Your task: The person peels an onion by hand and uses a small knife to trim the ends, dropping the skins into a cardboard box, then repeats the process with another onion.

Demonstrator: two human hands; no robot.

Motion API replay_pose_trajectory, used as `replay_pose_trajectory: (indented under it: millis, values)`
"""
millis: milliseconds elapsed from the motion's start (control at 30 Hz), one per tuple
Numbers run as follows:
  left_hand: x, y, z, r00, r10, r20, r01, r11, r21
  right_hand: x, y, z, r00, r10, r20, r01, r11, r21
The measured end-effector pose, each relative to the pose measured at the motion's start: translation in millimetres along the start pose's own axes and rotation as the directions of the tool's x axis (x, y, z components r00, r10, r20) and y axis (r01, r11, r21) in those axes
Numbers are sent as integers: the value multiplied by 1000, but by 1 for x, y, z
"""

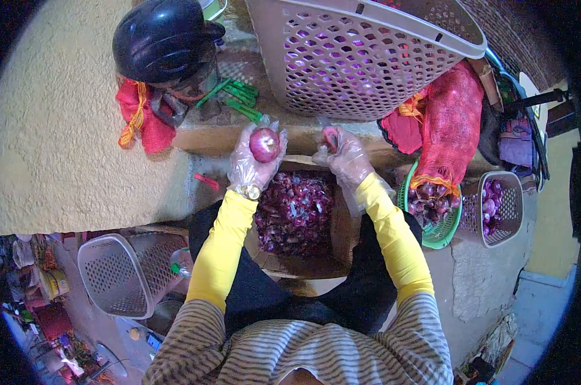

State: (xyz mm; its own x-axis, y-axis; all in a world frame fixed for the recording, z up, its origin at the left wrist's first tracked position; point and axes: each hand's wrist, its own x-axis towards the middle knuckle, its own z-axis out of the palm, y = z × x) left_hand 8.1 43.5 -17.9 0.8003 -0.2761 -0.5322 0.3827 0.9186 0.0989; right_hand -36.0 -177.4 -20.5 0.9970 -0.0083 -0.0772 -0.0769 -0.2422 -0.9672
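**Onion in one hand, knife in the other**

Onion (264,144), red and peeled smooth, sits in the left hand (252,160), whose gloved fingers are curled around it from below. Right hand (347,159), also in a clear plastic glove, is clenched on a small red-handled knife (329,136), held just beside the onion. Below both hands a cardboard box (343,224) holds a heap of purple onion skins (295,212). A large perforated plastic basket (361,51) stands beyond the hands. To the right, a green basket (439,235) holds unpeeled onions.
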Motion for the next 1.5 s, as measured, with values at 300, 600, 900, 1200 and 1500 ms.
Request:
replay_pose_trajectory:
  millis: [300,600,900,1200,1500]
  values:
    - [-3,-2,5,999,33,-17,-33,999,3,-1,-1,2,999,-44,2,44,999,18]
    - [4,2,-4,1000,-12,26,13,1000,-10,-3,1,2,998,55,-33,-48,983,176]
    - [2,0,-1,1000,13,5,-13,1000,15,-1,-12,-6,997,-56,-61,55,998,-26]
    - [4,-1,-2,1000,24,0,-24,999,35,-6,-25,-10,997,15,-75,-26,988,-151]
    - [7,-2,-4,998,5,62,0,997,-73,-1,3,-2,999,43,-11,-43,999,24]
